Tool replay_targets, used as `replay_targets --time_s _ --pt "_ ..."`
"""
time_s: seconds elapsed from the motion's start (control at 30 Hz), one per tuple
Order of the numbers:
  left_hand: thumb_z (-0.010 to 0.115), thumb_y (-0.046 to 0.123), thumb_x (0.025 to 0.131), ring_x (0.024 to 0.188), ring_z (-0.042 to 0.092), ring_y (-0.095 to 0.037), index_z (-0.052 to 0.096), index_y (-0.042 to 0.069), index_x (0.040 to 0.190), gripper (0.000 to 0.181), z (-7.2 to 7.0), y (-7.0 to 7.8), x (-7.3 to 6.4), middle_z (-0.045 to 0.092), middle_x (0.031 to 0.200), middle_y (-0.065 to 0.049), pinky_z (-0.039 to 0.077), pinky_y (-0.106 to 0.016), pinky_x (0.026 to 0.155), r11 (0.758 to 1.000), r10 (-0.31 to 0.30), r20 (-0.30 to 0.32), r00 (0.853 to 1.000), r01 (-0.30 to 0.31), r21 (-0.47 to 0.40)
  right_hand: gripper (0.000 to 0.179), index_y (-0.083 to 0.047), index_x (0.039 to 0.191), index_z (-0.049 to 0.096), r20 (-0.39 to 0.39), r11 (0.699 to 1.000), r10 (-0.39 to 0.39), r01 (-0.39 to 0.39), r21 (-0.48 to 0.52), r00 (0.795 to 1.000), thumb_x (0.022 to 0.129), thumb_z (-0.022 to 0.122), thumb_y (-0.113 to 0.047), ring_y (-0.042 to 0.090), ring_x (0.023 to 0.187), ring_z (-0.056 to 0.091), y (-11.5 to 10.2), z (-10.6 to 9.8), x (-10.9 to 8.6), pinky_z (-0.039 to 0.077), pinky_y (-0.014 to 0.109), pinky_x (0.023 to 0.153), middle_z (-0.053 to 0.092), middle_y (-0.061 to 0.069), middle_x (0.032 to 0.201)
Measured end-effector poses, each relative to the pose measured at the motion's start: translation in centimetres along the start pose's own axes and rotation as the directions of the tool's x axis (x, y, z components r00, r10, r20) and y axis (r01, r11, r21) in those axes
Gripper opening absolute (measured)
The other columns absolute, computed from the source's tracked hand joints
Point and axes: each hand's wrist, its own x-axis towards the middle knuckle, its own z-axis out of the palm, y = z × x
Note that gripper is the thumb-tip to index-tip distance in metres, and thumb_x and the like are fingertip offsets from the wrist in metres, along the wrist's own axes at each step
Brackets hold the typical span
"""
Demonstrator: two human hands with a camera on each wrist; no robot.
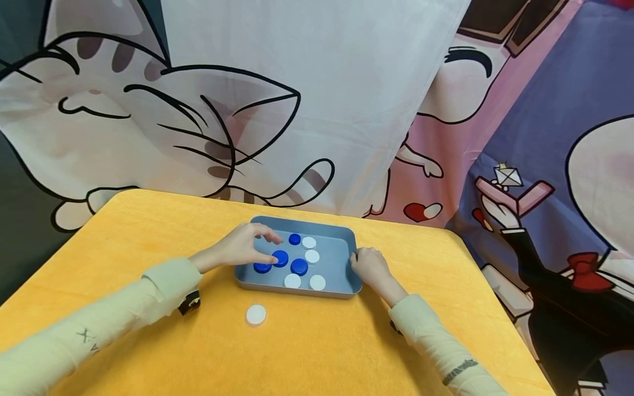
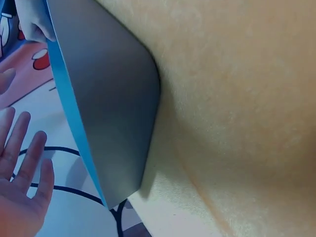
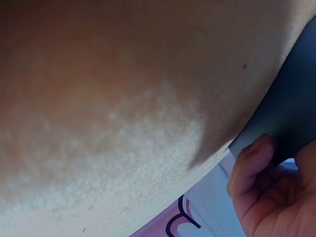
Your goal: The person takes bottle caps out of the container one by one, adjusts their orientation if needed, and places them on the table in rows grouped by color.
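Observation:
A blue-grey rectangular tray (image 1: 342, 242) lies on the table with several blue and white bottle caps spread in it. My left hand (image 1: 242, 245) reaches over the tray's left side, its fingers apart and held loosely. Its thumb tip is right at a blue cap (image 1: 281, 258), and another blue cap (image 1: 262, 268) lies just below the thumb. In the left wrist view the left hand's fingers (image 2: 34, 158) look spread, beyond the tray wall (image 2: 108, 98). My right hand (image 1: 371, 267) grips the tray's right edge with curled fingers; the right wrist view shows the thumb (image 3: 254, 160) against its outer wall.
One white cap (image 1: 256, 314) sits outside the tray on the yellow tablecloth (image 1: 317, 352), near its front left. Inside are white caps, one at the front (image 1: 317, 282). A cartoon-printed curtain (image 1: 317, 110) hangs behind the table.

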Motion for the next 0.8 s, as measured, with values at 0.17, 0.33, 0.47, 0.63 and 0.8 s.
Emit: replay_targets --time_s 0.17,0.33,0.47,0.63,0.8 --pt "0.079 0.024 0.078 0.106 0.060 -0.022 0.067 0.007 0.115 0.042 0.1 -1.0 1.2 0.070 0.112 -0.003 0.043 -0.051 0.101 0.999 -0.004 0.064 0.998 0.008 -0.052 0.040 -0.008 0.057 0.053 -0.002 1.000 0.003 -0.003 0.005 1.000 0.095 0.053 -0.019 0.018 0.049 0.050 0.0 0.0 0.1 0.038 0.027 0.047 0.053 0.005 0.053" --pt "0.077 0.024 0.081 0.109 0.059 -0.023 0.065 0.007 0.119 0.044 0.5 -1.9 2.1 0.069 0.117 -0.004 0.042 -0.050 0.103 0.997 -0.018 0.125 0.992 0.028 -0.078 0.039 -0.008 0.057 0.054 -0.001 1.000 0.006 -0.006 0.010 1.000 0.095 0.053 -0.019 0.018 0.049 0.050 0.1 0.1 0.0 0.038 0.028 0.047 0.053 0.005 0.054" --pt "0.078 0.021 0.080 0.108 0.060 -0.024 0.065 0.005 0.120 0.045 0.9 -2.5 2.7 0.068 0.118 -0.006 0.046 -0.046 0.100 0.994 -0.033 0.139 0.990 0.046 -0.094 0.038 -0.008 0.058 0.056 0.001 1.000 0.008 -0.008 0.007 1.000 0.095 0.053 -0.019 0.018 0.050 0.051 0.0 0.2 0.0 0.039 0.028 0.048 0.054 0.006 0.055" --pt "0.079 0.019 0.079 0.103 0.063 -0.024 0.065 0.001 0.118 0.045 1.3 -2.9 3.3 0.068 0.116 -0.010 0.051 -0.042 0.095 0.992 -0.030 0.148 0.989 0.048 -0.117 0.038 -0.008 0.059 0.057 0.004 1.000 0.014 -0.014 0.002 1.000 0.095 0.052 -0.019 0.019 0.050 0.051 0.1 0.4 0.1 0.040 0.028 0.048 0.055 0.006 0.055" --pt "0.080 0.019 0.078 0.102 0.064 -0.023 0.065 0.001 0.118 0.046 1.5 -3.3 3.9 0.068 0.116 -0.011 0.052 -0.040 0.094 0.987 -0.051 0.163 0.985 0.075 -0.142 0.038 -0.008 0.059 0.056 0.002 1.000 0.023 -0.023 -0.002 1.000 0.095 0.052 -0.020 0.018 0.050 0.051 0.1 0.3 0.1 0.039 0.028 0.048 0.054 0.005 0.055"
